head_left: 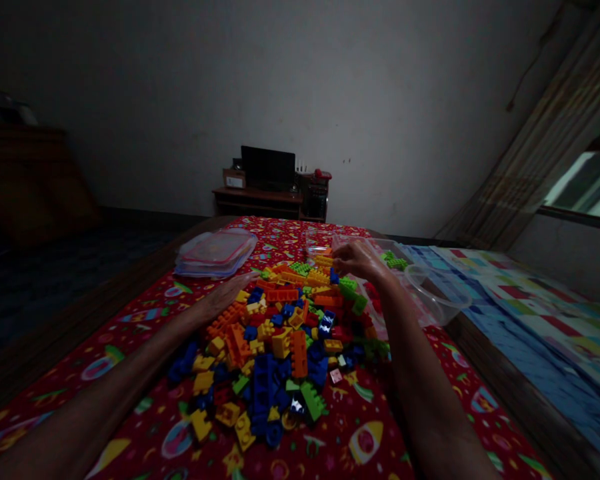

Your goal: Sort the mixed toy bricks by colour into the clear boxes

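A heap of plastic building blocks [283, 347] in orange, yellow, blue, green and red lies on a red patterned cloth. My left hand [230, 293] rests along the heap's far left side, its fingers stretched out and holding nothing. Over the far right part of the heap is my right hand [359, 259], with its fingers curled together. A small blue block [335, 275] shows at its fingertips, and the hand appears to pinch it. Green blocks [353, 297] lie just below that hand.
Clear plastic lids [217, 252] are stacked at the left. Clear containers stand on the right, including a round tub [437, 293]; green blocks [394, 260] sit in one behind my right hand. A bed [525, 300] adjoins the right side. A monitor [268, 167] stands by the wall.
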`<state>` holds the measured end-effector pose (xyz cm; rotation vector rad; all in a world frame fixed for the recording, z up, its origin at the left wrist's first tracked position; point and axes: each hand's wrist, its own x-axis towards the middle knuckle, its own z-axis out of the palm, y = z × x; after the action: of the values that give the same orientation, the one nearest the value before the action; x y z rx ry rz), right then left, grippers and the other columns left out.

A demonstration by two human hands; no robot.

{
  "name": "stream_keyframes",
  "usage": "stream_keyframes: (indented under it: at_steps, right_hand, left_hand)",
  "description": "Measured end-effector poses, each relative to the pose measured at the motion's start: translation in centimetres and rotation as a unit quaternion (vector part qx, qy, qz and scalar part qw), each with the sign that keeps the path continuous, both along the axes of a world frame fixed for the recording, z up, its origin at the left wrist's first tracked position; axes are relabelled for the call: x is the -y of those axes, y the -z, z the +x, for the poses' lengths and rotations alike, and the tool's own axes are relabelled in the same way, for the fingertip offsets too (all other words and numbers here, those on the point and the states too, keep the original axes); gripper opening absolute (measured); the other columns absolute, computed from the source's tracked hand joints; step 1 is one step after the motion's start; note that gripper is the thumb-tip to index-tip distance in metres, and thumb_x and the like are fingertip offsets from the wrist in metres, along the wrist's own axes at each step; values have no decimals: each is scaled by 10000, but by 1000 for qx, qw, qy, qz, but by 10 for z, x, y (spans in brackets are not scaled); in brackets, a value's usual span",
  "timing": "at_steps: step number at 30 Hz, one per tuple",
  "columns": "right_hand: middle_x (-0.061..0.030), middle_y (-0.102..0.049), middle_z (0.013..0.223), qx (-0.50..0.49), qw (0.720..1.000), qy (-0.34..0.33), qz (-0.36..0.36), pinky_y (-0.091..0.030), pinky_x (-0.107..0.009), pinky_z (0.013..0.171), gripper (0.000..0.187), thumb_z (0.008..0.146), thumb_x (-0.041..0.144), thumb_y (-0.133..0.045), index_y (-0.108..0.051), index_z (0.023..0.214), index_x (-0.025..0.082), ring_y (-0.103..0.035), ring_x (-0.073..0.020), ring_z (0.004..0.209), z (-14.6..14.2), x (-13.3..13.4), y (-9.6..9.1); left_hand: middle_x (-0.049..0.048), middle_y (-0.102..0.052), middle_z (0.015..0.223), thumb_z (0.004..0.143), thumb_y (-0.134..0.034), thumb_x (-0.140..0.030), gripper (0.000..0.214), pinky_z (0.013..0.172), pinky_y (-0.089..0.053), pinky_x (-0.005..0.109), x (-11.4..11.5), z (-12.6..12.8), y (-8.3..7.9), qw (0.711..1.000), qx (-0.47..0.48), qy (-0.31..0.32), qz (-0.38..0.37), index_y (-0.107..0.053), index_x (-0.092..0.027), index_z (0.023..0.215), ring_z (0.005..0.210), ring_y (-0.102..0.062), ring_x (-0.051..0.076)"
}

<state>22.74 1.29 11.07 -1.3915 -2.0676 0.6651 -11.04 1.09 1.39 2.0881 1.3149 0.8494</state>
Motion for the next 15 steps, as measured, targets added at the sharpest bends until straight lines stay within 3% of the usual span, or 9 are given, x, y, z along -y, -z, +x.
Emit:
stream_keyframes:
  at_steps: [7, 10, 12, 15]
  right_hand:
    - [-51, -658, 574, 38, 997, 73, -5, -439, -181, 457, 204, 748, 128, -508, -705, 788, 89, -600, -114, 481, 17, -1, -3]
    - [-93, -699, 697, 65, 979, 177, 83, -486, -225, 566, 276, 776, 142, -453, -708, 869, 93, -648, -155, 613, 26, -5, 3]
    - [-138, -714, 865, 89, 948, 259, 165, -504, -284, 708, 321, 810, 169, -435, -682, 998, 87, -665, -206, 800, 31, -8, 10]
    - [-173, -677, 1072, 138, 917, 289, 237, -457, -343, 869, 360, 844, 229, -463, -626, 1132, 84, -613, -250, 1009, 31, -10, 19]
  left_hand:
    - [74, -471, 1422, 753, -213, -819, 911, 1139, -241, 386, 0, -2, -1, 1000, -22, 1, -5, -546, -179, 1308, 1329, -406, 275]
    - [78, -467, 1425, 771, -199, -803, 910, 1135, -257, 354, 3, 1, -4, 1000, -22, -3, -6, -536, -158, 1317, 1327, -411, 265]
    - [91, -485, 1409, 751, -191, -826, 954, 1123, -289, 352, 6, 5, -9, 1000, -22, -14, -5, -545, -135, 1307, 1307, -436, 279]
    - [97, -505, 1391, 690, -170, -881, 1034, 1116, -306, 364, 13, 11, -16, 999, -25, -25, -2, -571, -132, 1280, 1288, -456, 298]
